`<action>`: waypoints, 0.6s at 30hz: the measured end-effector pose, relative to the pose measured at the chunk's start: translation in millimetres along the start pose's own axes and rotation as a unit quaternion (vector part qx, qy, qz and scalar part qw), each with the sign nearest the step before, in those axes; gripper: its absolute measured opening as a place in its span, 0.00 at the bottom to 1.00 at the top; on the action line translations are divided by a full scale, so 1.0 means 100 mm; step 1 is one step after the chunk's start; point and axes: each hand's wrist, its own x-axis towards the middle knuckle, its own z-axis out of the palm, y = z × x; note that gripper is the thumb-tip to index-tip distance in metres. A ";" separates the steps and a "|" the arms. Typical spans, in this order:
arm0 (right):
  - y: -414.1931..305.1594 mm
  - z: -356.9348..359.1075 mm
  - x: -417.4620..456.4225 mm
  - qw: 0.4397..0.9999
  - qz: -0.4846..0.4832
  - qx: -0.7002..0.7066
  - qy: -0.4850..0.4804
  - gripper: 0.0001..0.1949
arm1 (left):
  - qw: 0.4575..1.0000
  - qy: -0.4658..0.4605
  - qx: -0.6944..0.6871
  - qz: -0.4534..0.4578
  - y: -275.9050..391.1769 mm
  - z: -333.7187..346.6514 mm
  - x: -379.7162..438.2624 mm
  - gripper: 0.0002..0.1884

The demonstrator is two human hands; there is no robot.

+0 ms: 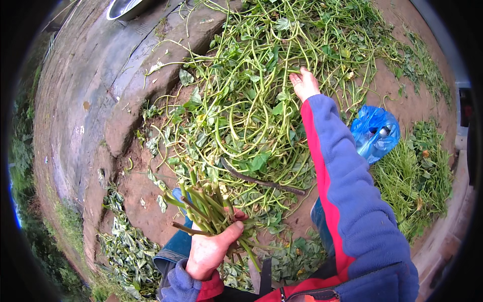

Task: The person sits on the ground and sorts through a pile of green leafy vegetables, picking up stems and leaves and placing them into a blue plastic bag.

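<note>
My left hand [213, 245] is closed around a bundle of thick green and brownish plant stems [205, 205], low in the view above my knees. My right arm reaches forward over a large heap of cut green vines [241, 105]. At the far side of that heap, my right hand [305, 83] has its fingers at a green stem [292, 71]; whether they grip it cannot be told. A dark, curved stick-like piece [264, 182] lies on the near part of the heap.
A blue plastic bag [373, 132] with things inside stands right of my arm, beside a pile of thin green stems [415, 177]. Plucked leaves [130, 253] lie at lower left. A metal basin [126, 8] rests on the stone slab [94, 64] at upper left.
</note>
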 end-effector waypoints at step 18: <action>-0.96 2.02 -2.15 0.930 -0.131 -0.157 -0.306 0.05 | 0.975 0.086 -0.101 0.177 0.32 -0.26 -0.10 0.05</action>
